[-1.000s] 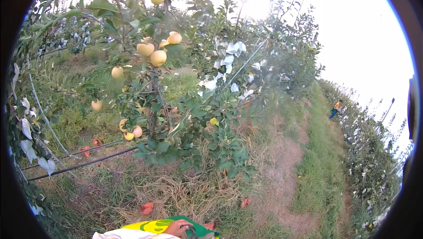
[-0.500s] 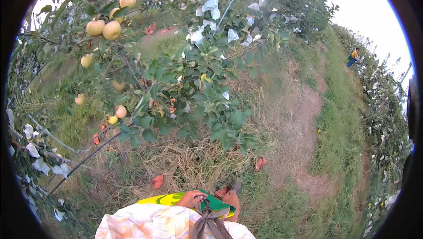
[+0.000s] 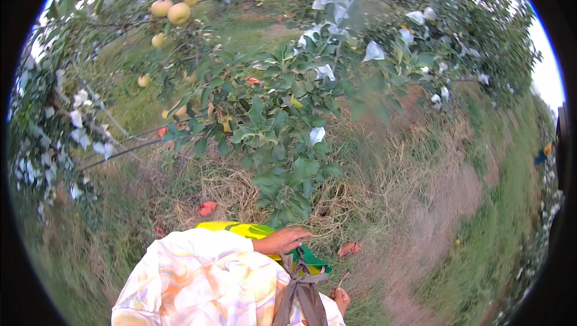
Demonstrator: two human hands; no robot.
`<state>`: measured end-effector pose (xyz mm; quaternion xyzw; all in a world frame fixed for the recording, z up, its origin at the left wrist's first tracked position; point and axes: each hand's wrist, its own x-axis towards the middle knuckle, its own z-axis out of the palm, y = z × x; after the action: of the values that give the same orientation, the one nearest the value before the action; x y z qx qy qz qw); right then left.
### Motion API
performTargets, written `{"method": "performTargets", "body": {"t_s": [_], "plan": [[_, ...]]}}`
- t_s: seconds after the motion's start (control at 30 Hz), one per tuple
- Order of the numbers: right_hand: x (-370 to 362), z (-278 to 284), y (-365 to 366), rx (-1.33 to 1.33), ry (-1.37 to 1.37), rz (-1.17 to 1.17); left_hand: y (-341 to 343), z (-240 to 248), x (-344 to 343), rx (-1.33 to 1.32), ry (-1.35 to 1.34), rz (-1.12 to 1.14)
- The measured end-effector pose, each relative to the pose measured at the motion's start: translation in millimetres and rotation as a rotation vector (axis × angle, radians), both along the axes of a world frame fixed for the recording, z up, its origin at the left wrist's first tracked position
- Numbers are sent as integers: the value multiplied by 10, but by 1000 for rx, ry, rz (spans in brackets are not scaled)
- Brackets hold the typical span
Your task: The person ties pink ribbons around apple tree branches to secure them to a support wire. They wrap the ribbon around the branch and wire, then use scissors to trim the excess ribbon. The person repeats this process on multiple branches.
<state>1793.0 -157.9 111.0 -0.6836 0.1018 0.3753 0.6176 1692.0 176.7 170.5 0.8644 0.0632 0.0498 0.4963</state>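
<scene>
A yellow and green bag (image 3: 234, 227) hangs at my front, partly covered by a pale patterned garment. My left hand (image 3: 283, 240) lies across its upper edge, fingers stretched to the right and holding nothing that shows. Beside the bag's right end, lower down, my right hand (image 3: 341, 299) is closed in a pinch on a thin reddish strip (image 3: 344, 279), too small to identify. A brown cloth tie (image 3: 300, 293) is knotted between my hands. Just beyond the bag, leafy apple branches (image 3: 282, 146) hang low.
Pale apples (image 3: 179, 13) hang at the upper left. White bags (image 3: 374, 51) dot the branches, and a thin dark line (image 3: 141, 144) crosses on the left. Red scraps (image 3: 208, 208) lie on dry grass. A worn path (image 3: 433, 236) runs along the right; a distant person (image 3: 544, 155) is at the far right.
The view has shifted, bringing the branches nearer the middle. My left hand has straightened over the bag's edge. My right hand has moved down and to the right, away from the bag.
</scene>
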Motion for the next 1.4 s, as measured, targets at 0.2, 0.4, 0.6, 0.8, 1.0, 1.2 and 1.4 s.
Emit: {"method": "performTargets", "body": {"t_s": [0.2,0.4,0.6,0.8,1.0,1.2,1.4], "plan": [[805,-162,-90,51,62,-28,315,532,156,-153,9,427],[1277,-56,905,77,-239,189,981,457,-212,323,-45,606],[1500,1177,2521,374,-103,474,1268,104,-675,710,175,548],[1796,2568,3885,664,-236,687,1496,-495,-759,916,259,463],[1966,3696,5138,958,-360,809,1862,-888,-909,736,288,598],[2147,4298,6275,1355,-282,635,2084,-1238,-1134,696,273,813],[2594,4333,7616,1454,-16,427,2057,-1335,-1136,577,267,883]]}}
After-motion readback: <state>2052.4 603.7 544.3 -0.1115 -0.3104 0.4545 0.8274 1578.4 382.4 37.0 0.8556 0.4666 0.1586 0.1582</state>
